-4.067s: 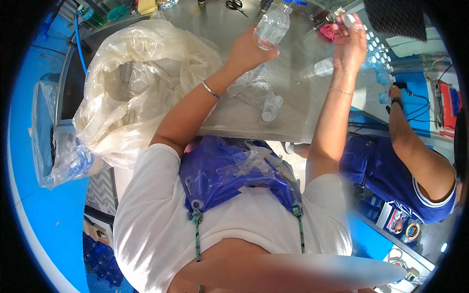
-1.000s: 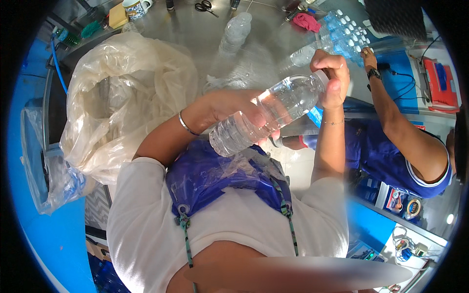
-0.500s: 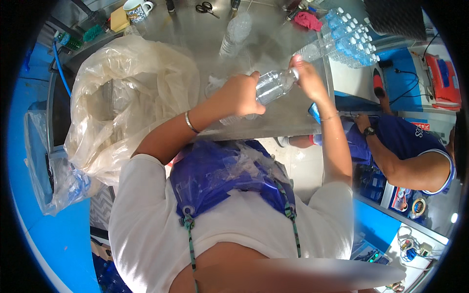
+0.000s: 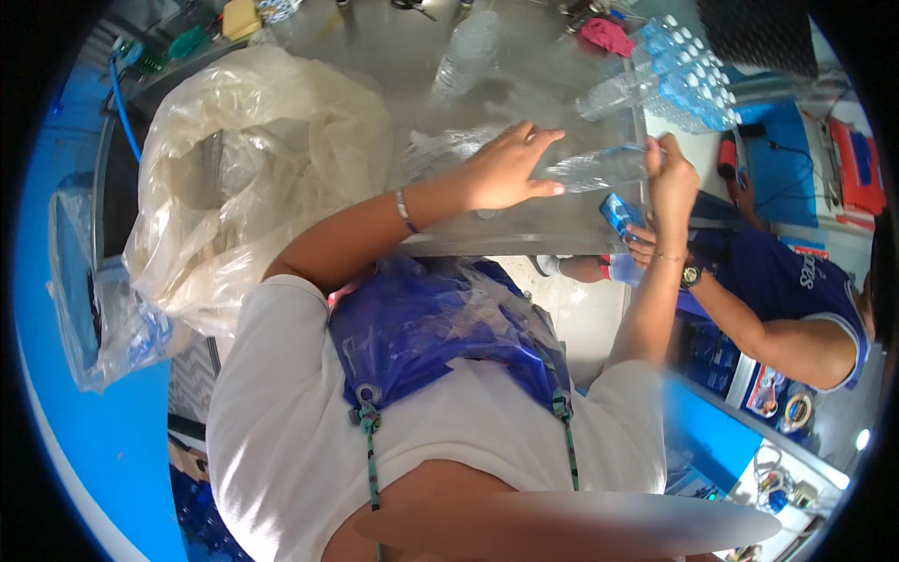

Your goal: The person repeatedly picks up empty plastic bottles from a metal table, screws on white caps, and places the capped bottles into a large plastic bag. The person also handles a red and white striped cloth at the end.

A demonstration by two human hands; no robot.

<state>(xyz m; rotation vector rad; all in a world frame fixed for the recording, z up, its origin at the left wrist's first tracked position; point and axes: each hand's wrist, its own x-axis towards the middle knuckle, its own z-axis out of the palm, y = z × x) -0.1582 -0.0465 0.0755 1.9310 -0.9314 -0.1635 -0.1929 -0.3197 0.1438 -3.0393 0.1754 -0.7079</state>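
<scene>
Above the right part of the metal table, my right hand (image 4: 672,183) closes round the neck end of a clear plastic bottle (image 4: 604,170) that lies sideways in the air. My left hand (image 4: 515,169) is open beside the bottle's other end, thumb and fingers spread. Whether its thumb tip still touches the bottle I cannot tell. Beyond my hands, another clear bottle (image 4: 468,56) is on the table, and a further clear bottle (image 4: 609,96) is at the right edge. Clear plastic (image 4: 433,155), its shape hard to make out, is behind my left wrist.
A large translucent plastic bag (image 4: 328,122) gapes at the left of the metal table (image 4: 393,51). Capped bottles (image 4: 688,80) are grouped at the far right, near a pink cloth (image 4: 607,36). On the right, a co-worker's hand (image 4: 641,245) holds a blue packet (image 4: 618,214).
My left hand has let go of the bottle and opened. My right hand has carried the bottle to the right. The co-worker's hand has come up to the blue packet.
</scene>
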